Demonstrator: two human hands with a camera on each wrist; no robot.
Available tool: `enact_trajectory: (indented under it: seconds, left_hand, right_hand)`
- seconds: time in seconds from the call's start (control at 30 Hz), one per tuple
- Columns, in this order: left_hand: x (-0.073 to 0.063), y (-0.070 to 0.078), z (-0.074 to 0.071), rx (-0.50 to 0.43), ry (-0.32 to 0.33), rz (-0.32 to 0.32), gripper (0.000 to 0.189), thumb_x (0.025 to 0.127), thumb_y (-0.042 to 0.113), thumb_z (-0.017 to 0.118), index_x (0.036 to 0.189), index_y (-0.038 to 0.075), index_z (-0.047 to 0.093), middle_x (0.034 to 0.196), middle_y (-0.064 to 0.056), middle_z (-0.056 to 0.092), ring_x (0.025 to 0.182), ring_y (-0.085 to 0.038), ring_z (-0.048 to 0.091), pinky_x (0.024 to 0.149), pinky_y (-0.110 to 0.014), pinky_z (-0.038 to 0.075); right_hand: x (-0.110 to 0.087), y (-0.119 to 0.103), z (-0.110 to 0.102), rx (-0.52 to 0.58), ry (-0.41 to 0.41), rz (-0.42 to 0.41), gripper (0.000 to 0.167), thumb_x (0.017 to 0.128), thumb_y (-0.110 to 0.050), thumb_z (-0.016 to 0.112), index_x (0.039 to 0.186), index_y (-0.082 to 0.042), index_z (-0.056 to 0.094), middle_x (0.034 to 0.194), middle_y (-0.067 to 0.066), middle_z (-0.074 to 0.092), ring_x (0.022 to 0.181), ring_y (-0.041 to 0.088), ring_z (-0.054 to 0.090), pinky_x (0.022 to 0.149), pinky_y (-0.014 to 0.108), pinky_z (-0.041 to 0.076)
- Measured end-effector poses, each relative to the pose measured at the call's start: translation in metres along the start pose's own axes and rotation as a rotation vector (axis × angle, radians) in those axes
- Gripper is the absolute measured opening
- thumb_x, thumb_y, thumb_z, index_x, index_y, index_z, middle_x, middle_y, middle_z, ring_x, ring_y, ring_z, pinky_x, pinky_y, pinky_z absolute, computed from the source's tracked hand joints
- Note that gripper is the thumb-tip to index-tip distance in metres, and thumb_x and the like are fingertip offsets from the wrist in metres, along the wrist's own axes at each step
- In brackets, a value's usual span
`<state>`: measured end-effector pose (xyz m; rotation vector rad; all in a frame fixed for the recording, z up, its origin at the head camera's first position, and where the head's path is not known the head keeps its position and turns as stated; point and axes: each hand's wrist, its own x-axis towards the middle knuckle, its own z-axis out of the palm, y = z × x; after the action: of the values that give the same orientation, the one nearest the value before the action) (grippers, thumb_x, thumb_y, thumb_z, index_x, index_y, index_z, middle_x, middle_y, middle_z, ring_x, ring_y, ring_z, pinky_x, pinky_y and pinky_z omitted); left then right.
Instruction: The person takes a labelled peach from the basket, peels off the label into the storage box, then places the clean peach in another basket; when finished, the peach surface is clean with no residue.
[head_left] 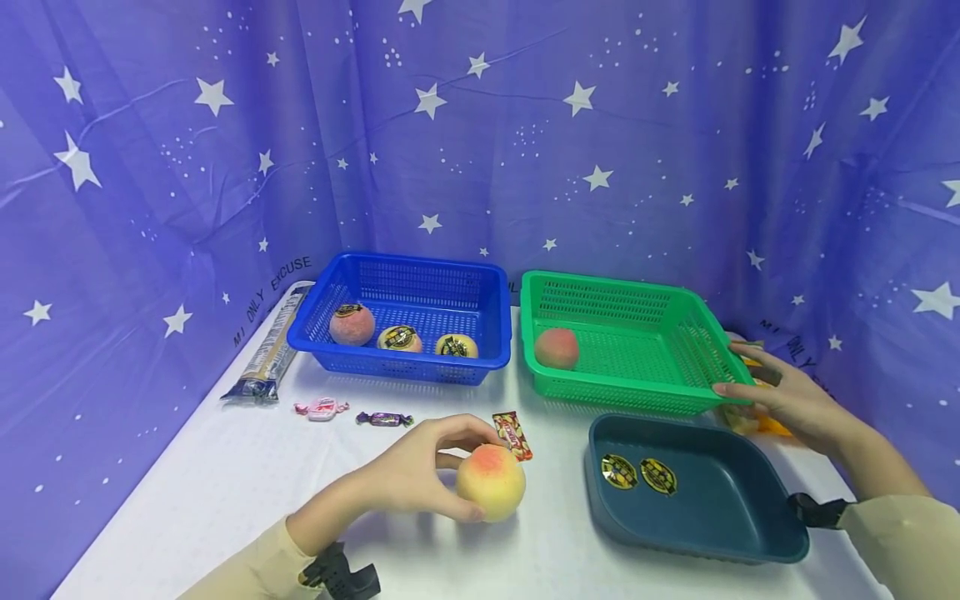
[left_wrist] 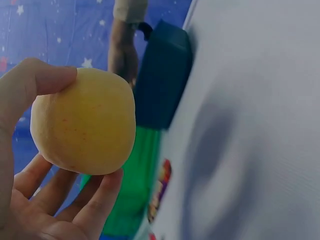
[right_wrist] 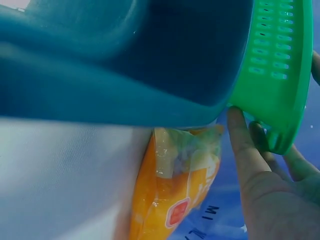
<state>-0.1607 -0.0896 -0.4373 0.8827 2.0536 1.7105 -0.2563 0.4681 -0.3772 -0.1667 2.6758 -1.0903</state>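
My left hand (head_left: 416,471) holds a yellow peach (head_left: 492,485) with a red blush, thumb on one side and fingers on the other. In the left wrist view the peach (left_wrist: 85,122) is held up off the white table. At the far right, my right hand (head_left: 798,408) grips the right-front corner of the green basket (head_left: 622,387), thumb over the rim and fingers outside the wall. One pink peach (head_left: 557,348) sits at that basket's left end. In front of it stands a dark teal basin (head_left: 720,508) with two round black-and-gold stickers (head_left: 618,472) inside.
A blue basket (head_left: 405,363) at the back left contains three peaches with stickers. Before it lie a pink-wrapped candy (head_left: 322,408), a purple candy (head_left: 385,419) and a red packet (head_left: 512,436). A long package (head_left: 270,346) lies left; an orange bag (right_wrist: 180,185) is behind the basin.
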Motion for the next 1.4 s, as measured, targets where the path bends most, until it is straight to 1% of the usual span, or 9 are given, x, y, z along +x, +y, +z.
enact_trajectory:
  seconds: [0.07,0.13,0.3,0.53,0.8,1.07,1.2,1.3,1.4]
  left_hand:
    - [0.008,0.008,0.003,-0.002,-0.016,0.032,0.077,0.075,0.011,0.1,0.143,0.025,0.068,0.141,0.007,0.072,0.134,-0.016,0.068,0.112,-0.032,0.062]
    - [0.017,0.017,0.005,0.01,-0.025,0.067,0.077,0.075,0.011,0.1,0.143,0.025,0.068,0.141,0.007,0.072,0.134,-0.014,0.067,0.112,-0.031,0.061]
    - [0.047,0.043,0.009,0.041,-0.039,0.147,0.077,0.075,0.009,0.1,0.143,0.025,0.069,0.139,0.006,0.072,0.131,-0.01,0.069,0.111,-0.031,0.062]
    - [0.104,0.067,0.0,0.11,-0.079,0.144,0.072,0.078,0.012,0.099,0.143,0.023,0.069,0.139,0.005,0.072,0.125,-0.008,0.07,0.105,-0.032,0.064]
    - [0.165,0.076,-0.012,0.147,-0.049,0.032,0.065,0.081,0.021,0.099,0.14,0.025,0.072,0.138,0.008,0.074,0.119,-0.01,0.072,0.099,-0.029,0.064]
    - [0.206,0.075,-0.023,0.146,-0.072,-0.03,0.061,0.082,0.024,0.098,0.138,0.028,0.074,0.134,0.012,0.076,0.12,-0.012,0.072,0.098,-0.036,0.062]
    - [0.222,0.076,-0.023,0.145,-0.08,-0.069,0.059,0.083,0.026,0.096,0.138,0.027,0.074,0.131,0.013,0.077,0.128,-0.013,0.066,0.109,-0.039,0.053]
    - [0.233,0.075,-0.021,0.156,-0.079,-0.111,0.059,0.083,0.028,0.096,0.138,0.027,0.073,0.13,0.014,0.078,0.127,-0.011,0.064,0.117,-0.043,0.048]
    - [0.245,0.071,-0.015,0.167,-0.074,-0.149,0.06,0.083,0.029,0.096,0.138,0.028,0.073,0.13,0.013,0.078,0.125,-0.009,0.065,0.119,-0.043,0.049]
  right_hand:
    - [0.0,0.0,0.0,0.003,0.002,0.002,0.102,0.111,-0.036,0.069,0.179,-0.012,-0.003,0.177,0.045,0.011,0.122,0.003,0.063,0.091,0.036,0.066]
    - [0.0,0.0,0.0,-0.003,0.004,0.004,0.102,0.111,-0.037,0.069,0.179,-0.012,-0.003,0.176,0.045,0.012,0.122,0.002,0.062,0.091,0.036,0.065]
    - [-0.001,0.0,0.001,-0.014,0.006,0.003,0.103,0.111,-0.038,0.069,0.179,-0.012,-0.004,0.176,0.046,0.011,0.146,0.052,0.048,0.09,0.036,0.065]
    - [0.002,0.003,0.0,0.044,-0.003,0.017,0.104,0.111,-0.036,0.07,0.179,-0.014,-0.005,0.177,0.045,0.008,0.111,-0.017,0.053,0.092,0.035,0.066]
    - [0.005,0.004,0.0,0.083,0.006,0.024,0.105,0.111,-0.034,0.07,0.179,-0.013,-0.006,0.177,0.045,0.011,0.106,-0.019,0.056,0.091,0.034,0.067]
    - [0.003,0.004,0.004,0.111,0.013,0.026,0.104,0.11,-0.032,0.071,0.179,-0.011,-0.005,0.176,0.043,0.015,0.108,-0.011,0.063,0.092,0.036,0.067]
    - [0.002,0.002,0.002,0.085,0.008,0.034,0.105,0.111,-0.035,0.07,0.179,-0.012,-0.006,0.178,0.043,0.008,0.14,0.033,0.061,0.095,0.04,0.066]
    - [0.001,0.0,0.0,0.078,0.004,0.036,0.105,0.11,-0.036,0.07,0.179,-0.015,-0.006,0.179,0.042,0.002,0.157,0.065,0.029,0.099,0.044,0.064]
    - [0.0,0.001,0.0,0.094,0.008,0.037,0.105,0.11,-0.035,0.07,0.179,-0.015,-0.006,0.179,0.043,0.003,0.15,0.049,0.052,0.098,0.044,0.065]
